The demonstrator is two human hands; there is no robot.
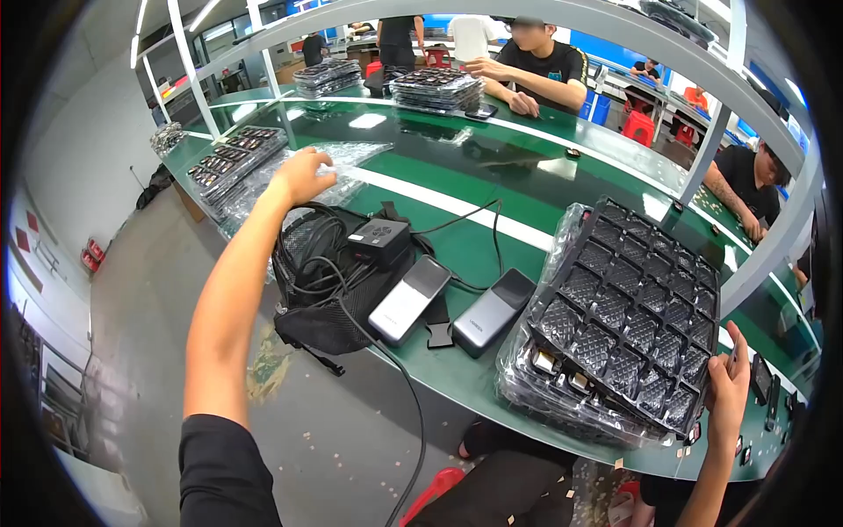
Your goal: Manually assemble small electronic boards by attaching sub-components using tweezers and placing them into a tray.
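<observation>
My right hand (728,382) grips the right edge of a black plastic tray (628,307) with many square pockets, which look empty. The tray lies tilted on a stack of trays wrapped in clear film (536,386); small parts show in the pockets beneath its near left edge. On the far left, my left hand (303,176) is over crumpled clear plastic sheeting (351,162), fingers bent and apart, holding nothing I can see. Beside that hand stands a stack of trays (233,162) filled with small dark parts.
Before me lie a black mesh bag (307,307) with cables, a black box with a fan grille (379,239) and two power banks (410,299) (494,312). More tray stacks (436,90) stand across the green bench (457,373). A co-worker (544,66) sits opposite. White frame posts (707,154) rise on the right.
</observation>
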